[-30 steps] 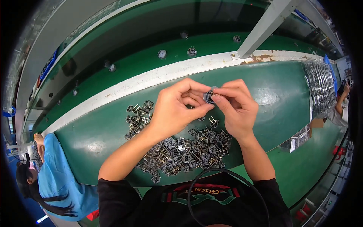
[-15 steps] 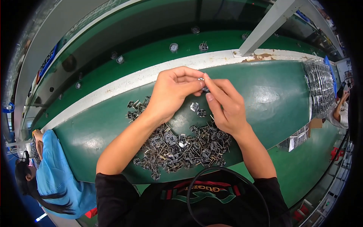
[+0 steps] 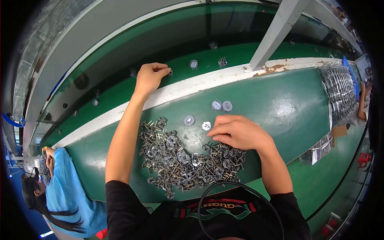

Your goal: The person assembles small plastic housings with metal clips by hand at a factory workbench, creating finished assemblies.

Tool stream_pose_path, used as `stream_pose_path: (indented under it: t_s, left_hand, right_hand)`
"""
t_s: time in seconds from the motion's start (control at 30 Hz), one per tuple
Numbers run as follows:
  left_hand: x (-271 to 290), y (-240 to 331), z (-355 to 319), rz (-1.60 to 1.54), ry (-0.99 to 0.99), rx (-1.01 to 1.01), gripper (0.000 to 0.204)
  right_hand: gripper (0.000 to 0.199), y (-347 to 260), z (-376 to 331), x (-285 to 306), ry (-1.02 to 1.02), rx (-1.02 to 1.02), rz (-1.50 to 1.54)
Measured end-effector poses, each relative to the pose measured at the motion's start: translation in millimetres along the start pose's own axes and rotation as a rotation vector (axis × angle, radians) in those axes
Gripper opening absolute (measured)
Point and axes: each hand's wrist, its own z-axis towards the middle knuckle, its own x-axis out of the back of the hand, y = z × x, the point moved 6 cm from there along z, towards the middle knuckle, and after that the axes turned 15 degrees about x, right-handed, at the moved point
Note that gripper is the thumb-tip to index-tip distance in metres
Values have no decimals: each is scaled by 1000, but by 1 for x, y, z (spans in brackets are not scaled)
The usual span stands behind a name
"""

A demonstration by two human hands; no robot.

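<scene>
Right hand (image 3: 242,132) is mid-frame, grip loosely parted, white disc (image 3: 206,126) just left of it and parts pile (image 3: 186,170) lower-centre on the tabletop (image 3: 100,138), while left hand (image 3: 151,79), upper left, meets a small part (image 3: 171,72), can't tell if gripped.

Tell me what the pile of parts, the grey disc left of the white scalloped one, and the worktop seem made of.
Pile of parts: dark, glossy bodies, probably plastic; the straight, shiny pins look like metal.
Grey disc: probably plastic, given its smooth, dull grey surface.
Worktop: smooth green covering with soft glare, perhaps rubber or vinyl; what lies beneath is hidden.
</scene>
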Motion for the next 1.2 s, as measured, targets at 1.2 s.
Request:
stream_pose_path:
  t_s: [1.2]
  left_hand:
    - [-75,56,-169,-1031,-800,306,32]
  right_hand:
    - [18,-41,2,41,889,160,-416]
